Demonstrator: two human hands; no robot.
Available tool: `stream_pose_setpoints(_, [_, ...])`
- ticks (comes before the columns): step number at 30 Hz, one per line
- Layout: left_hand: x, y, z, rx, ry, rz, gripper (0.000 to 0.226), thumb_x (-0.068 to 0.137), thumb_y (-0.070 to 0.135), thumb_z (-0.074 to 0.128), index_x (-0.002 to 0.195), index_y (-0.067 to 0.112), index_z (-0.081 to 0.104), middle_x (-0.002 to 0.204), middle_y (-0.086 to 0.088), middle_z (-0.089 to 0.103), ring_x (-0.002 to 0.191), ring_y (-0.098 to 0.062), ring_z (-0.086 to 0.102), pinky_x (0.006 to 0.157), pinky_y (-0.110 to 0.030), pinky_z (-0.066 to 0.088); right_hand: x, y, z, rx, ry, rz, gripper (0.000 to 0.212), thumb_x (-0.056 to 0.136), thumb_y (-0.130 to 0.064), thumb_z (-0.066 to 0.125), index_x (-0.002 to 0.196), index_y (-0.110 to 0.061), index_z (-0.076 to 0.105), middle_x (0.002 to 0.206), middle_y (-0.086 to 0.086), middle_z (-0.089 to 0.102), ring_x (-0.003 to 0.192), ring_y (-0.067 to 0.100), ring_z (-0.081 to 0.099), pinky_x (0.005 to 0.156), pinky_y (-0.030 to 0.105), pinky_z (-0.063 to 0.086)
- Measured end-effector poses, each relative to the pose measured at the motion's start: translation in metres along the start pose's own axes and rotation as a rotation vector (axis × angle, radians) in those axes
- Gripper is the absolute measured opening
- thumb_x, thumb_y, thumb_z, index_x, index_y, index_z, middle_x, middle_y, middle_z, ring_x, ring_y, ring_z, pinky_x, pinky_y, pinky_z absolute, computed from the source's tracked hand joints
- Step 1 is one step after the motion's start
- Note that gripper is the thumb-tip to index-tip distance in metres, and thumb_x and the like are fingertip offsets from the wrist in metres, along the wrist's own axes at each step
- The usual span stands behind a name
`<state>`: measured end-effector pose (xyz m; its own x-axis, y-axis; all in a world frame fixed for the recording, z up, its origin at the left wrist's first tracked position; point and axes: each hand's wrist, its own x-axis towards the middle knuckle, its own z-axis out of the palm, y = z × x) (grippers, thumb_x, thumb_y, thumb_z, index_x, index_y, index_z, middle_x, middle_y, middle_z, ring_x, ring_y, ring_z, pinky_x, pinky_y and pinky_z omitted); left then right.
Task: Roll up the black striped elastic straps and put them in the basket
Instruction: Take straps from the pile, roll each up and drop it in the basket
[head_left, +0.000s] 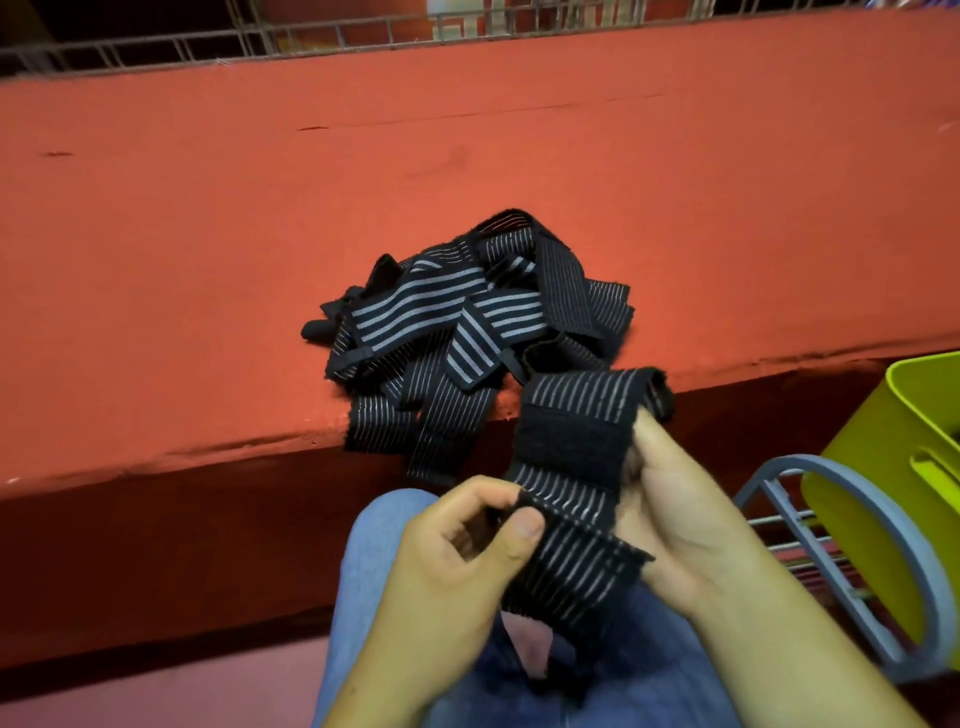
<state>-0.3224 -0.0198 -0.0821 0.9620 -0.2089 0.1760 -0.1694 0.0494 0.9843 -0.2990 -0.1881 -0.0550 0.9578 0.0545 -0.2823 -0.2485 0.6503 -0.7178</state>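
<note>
Tightly, both grips (467, 540) (675, 514) pinch strap (569, 441).

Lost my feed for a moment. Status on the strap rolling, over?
Left hand pinches the strap, right hand holds it behind. Strap not yet rolled. Pile waits on the ledge; basket at right, nothing blocking.

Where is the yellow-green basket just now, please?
In the head view, the basket sits at the right edge by a grey rack, beside the right hand.
</note>
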Motion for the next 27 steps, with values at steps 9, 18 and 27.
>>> stream_pose_setpoints(9, [0.002,0.014,-0.008,0.010,0.110,0.048,0.017,0.089,0.030,0.068,0.092,0.014,0.073,0.082,0.002,0.073,0.076,-0.003,0.064,0.071,-0.014,0.049,-0.012,0.029,-0.034,-0.412,0.152,0.096,0.077,0.095,-0.039,0.066,0.162,-0.024,0.031,0.121,0.008,0.078,0.102,0.024,0.077,0.079,0.043,0.064])
stream_pose_setpoints(18, [0.006,0.012,-0.007,-0.105,0.134,-0.003,0.026,0.096,0.034,0.071,0.094,0.008,0.068,0.069,0.007,0.060,0.063,-0.002,0.052,0.061,-0.015,0.042,-0.022,0.029,-0.037,-0.852,-0.148,-0.352,0.076,0.091,0.001,0.077,0.135,-0.059,0.061,0.155,-0.027,0.050,0.140,-0.002,0.052,0.105,0.028,0.053])
stream_pose_setpoints(27, [0.005,0.008,-0.008,-0.154,0.028,-0.093,0.023,0.093,0.029,0.058,0.093,0.009,0.069,0.083,-0.005,0.068,0.081,-0.014,0.059,0.075,-0.027,0.050,-0.023,0.034,-0.026,-0.837,-0.206,-0.497,0.053,0.080,-0.007,0.078,0.115,-0.047,0.074,0.137,-0.016,0.068,0.134,0.010,0.061,0.113,0.032,0.047])
